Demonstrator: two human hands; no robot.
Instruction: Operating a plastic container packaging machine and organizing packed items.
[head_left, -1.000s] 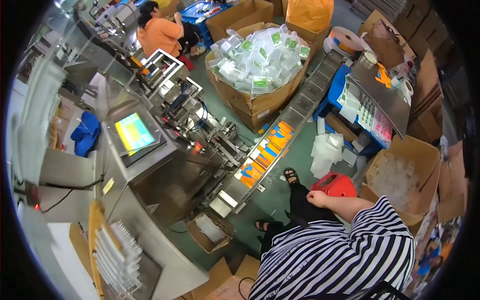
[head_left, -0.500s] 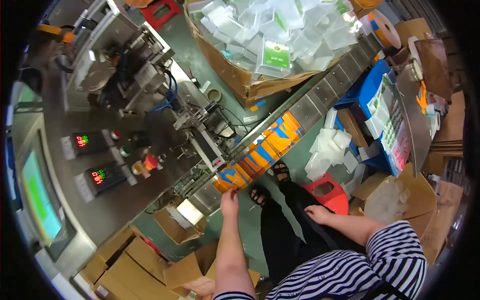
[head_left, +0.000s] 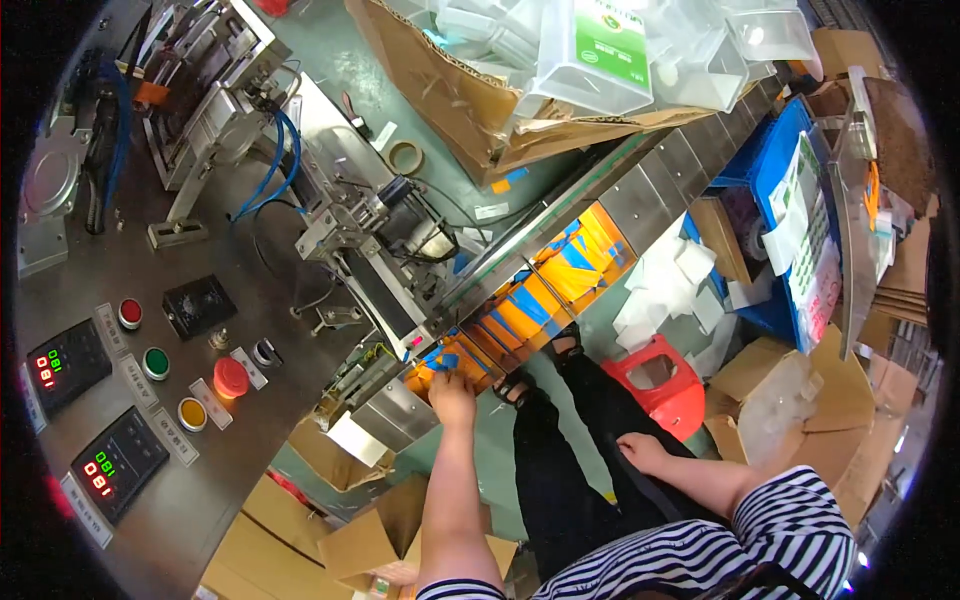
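Two hands show, and only the left hand [head_left: 452,392] is at work: half a second ago it was short of the conveyor, and it now lies on the near end of the row of orange and blue sachets [head_left: 520,310], so the packets are now within its touch. Its fingers are curled down over the lowest sachets; whether they pinch one or merely press on them I cannot tell, since the back of the hand hides the fingertips. The row runs away from that hand, up and to the right along the metal conveyor channel [head_left: 660,190], its long axis slanting toward the big cardboard box of clear pouches [head_left: 560,90]. Each packet seems to lie crosswise to that line. Left of the hand sits the machine's outfeed chute [head_left: 385,415]. The right hand [head_left: 640,452] rests loosely open on the person's thigh, holding nothing, with a red plastic stool [head_left: 665,385] just beyond it.
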